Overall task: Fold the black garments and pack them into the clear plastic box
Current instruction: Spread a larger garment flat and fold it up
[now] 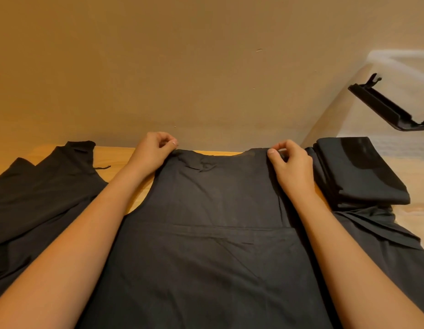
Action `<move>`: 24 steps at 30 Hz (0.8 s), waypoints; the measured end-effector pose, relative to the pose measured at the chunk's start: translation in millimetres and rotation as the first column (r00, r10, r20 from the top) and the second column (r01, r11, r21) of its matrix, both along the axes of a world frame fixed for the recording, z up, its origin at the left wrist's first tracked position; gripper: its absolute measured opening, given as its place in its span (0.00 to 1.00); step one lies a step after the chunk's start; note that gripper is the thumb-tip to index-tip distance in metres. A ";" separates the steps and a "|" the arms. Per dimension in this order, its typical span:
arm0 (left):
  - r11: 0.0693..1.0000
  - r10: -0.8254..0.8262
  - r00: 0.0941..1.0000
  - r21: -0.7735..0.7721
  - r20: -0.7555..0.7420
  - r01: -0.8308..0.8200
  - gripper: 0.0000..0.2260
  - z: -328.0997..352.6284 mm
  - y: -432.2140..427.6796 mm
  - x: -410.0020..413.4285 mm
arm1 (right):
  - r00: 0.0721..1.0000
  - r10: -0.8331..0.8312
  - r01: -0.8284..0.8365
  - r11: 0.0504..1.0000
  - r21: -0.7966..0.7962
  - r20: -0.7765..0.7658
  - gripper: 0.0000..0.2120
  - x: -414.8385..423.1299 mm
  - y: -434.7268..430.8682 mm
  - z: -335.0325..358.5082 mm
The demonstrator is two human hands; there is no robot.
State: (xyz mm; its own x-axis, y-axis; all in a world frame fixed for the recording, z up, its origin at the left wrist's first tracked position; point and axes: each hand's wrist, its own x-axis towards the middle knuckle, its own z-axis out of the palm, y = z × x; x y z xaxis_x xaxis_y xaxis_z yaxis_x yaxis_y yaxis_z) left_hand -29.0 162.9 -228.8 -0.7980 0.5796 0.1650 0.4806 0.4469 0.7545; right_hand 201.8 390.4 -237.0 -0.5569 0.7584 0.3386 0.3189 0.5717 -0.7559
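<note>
Black sleeveless garment [213,233] spread flat on the wooden table [116,157], one shoulder strap pinched by the left hand [154,148] and the other by the right hand [291,162], hands well apart. Clear plastic box [396,67] with black latch clip [384,105] at far right. A folded black garment [358,172] lies at its near side, whether inside cannot be told; a loose black garment [40,198] lies at left.

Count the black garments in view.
3. The spread garment lies in the middle, its top edge pinched by the left hand and right hand; the loose garment left; the folded garment right. Creased cloth below it may be a fourth.
</note>
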 end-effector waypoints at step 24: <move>0.997 0.069 0.984 0.043 -0.167 -0.062 0.10 -7.9 6.1 -6.2 | 0.987 -0.063 0.053 0.996 0.072 0.145 0.10 -9.8 13.4 -8.2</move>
